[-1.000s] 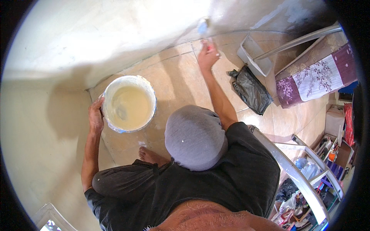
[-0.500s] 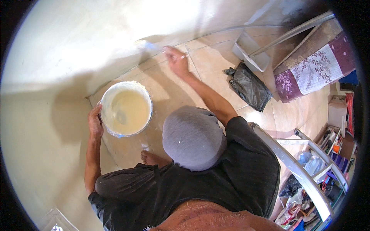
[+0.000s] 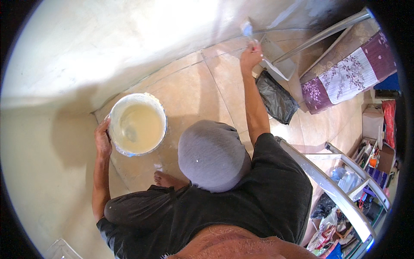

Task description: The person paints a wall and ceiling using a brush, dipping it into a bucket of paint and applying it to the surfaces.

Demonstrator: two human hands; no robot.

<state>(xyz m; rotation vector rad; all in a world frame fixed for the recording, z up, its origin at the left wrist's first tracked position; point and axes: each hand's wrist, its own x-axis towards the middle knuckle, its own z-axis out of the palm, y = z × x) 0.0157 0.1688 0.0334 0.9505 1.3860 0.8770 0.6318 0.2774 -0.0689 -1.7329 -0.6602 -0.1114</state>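
My left hand (image 3: 103,138) grips the rim of a round white bucket (image 3: 115,113) at the left. Pale cream paint (image 3: 144,125) lies in it, and smears coat its rim. My right arm reaches far forward. In my right hand (image 3: 251,57) is a paintbrush (image 3: 247,29) with a bluish-white head, its bristles toward the foot of the pale wall (image 3: 129,47). Whether the bristles touch the wall I cannot tell. Part of a white tub (image 3: 282,67) shows just behind that hand.
A black plastic bag (image 3: 276,97) lies on the tiled floor (image 3: 185,93) beside my right forearm. Farther right are a metal pole (image 3: 323,36) and purple-and-white patterned fabric (image 3: 349,75). An aluminium ladder (image 3: 327,192) stands at the right, with assorted clutter (image 3: 332,228) past it.
My right hand has swept the brush to the right along the wall's foot, from left of the floor joint to near the white tub. My left hand stays on the bucket.
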